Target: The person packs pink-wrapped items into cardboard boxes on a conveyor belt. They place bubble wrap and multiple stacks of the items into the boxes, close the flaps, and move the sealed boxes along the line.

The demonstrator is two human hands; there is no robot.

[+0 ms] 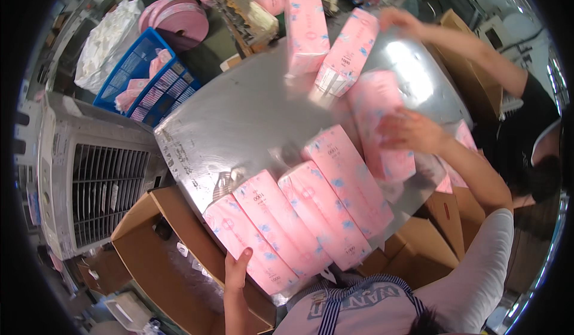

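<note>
Several pink tissue packs with blue flower prints lie side by side in a slanting row [299, 221] on the metal table. Against the outer side of the leftmost pack [251, 242] rests my left hand [237, 270], thumb up; its other fingers are mostly hidden. My right hand [412, 131] has its fingers over another tissue pack [382, 125], just right of the row. That pack is slightly blurred. Farther off, a co-worker's hand [402, 23] touches the top end of a tilted pack [348, 51], beside another pack [307, 30].
An open cardboard box [140, 239] stands below the metal table [239, 116] at left, and more cardboard [418, 245] at right. A blue basket [143, 84] holds pink packs. Near it are a pink roll [179, 24] and a grilled grey machine [107, 179].
</note>
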